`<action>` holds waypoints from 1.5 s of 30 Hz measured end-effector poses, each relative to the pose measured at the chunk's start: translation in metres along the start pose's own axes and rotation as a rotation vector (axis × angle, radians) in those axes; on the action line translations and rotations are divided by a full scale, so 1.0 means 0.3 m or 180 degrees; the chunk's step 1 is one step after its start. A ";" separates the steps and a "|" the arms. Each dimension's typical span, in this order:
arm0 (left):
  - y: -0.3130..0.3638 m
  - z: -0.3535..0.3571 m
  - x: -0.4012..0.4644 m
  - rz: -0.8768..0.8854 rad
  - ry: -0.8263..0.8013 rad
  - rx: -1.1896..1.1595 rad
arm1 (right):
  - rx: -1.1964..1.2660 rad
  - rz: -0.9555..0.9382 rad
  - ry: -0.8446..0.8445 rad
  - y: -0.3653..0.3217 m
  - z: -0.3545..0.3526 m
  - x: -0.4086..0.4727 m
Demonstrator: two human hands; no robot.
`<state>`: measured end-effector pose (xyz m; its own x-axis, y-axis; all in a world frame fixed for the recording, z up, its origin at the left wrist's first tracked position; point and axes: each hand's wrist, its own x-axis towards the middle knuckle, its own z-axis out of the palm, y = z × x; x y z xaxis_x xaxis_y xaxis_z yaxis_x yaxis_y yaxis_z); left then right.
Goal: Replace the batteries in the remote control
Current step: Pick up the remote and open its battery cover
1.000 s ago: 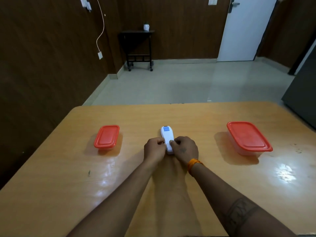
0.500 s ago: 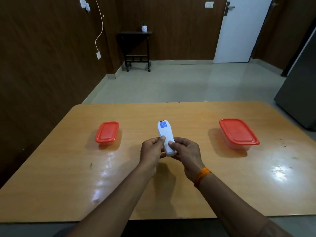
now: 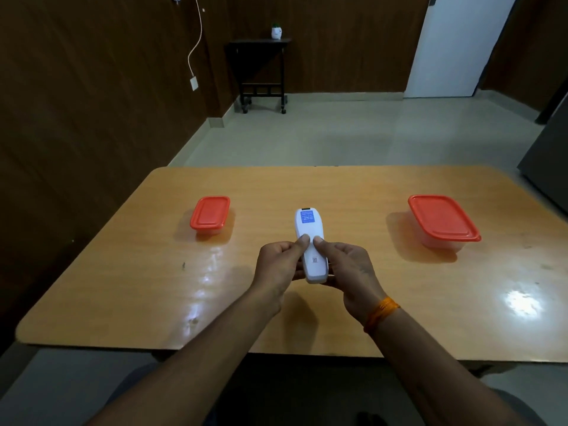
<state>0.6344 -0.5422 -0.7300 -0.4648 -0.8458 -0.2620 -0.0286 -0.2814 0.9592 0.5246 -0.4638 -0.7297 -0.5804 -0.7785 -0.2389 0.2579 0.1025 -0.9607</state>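
Both hands are gripping the white remote control (image 3: 309, 241) above the wooden table (image 3: 338, 302).

The left hand (image 3: 278, 265) and right hand (image 3: 349, 269) are curling their fingers around the remote's near end, back side up, with both thumbs pressing side by side on its back, just below the blue label. A small red-lidded container (image 3: 210, 215) is sitting well to the left of the fingers, a larger red-lidded container (image 3: 442, 221) well to the right.

The table (image 3: 307, 192) lay bare between the small red-lidded container (image 3: 210, 215) at left and the larger one (image 3: 442, 221) at right — both well apart from the centre — with open wood along the near edge.
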 end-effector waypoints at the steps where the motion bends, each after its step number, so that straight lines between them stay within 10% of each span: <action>1: -0.011 0.001 0.002 -0.0005 0.0018 0.0008 | -0.0029 -0.0003 0.0017 0.009 -0.001 0.002; 24: -0.068 -0.011 0.044 -0.0187 -0.0034 -0.0124 | -0.0246 -0.0060 -0.0270 0.059 -0.043 0.034; 38: -0.079 -0.010 0.050 -0.0312 0.0464 -0.0300 | -0.2961 -0.1420 0.0447 0.113 -0.024 0.015; 45: -0.086 -0.024 0.071 -0.0166 0.0470 0.0010 | -0.2831 -0.1454 0.0477 0.115 -0.021 0.010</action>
<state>0.6314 -0.5563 -0.7611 -0.3273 -0.8876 -0.3241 -0.0522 -0.3255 0.9441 0.5271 -0.4587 -0.7646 -0.5863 -0.7791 0.2217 -0.6472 0.2860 -0.7066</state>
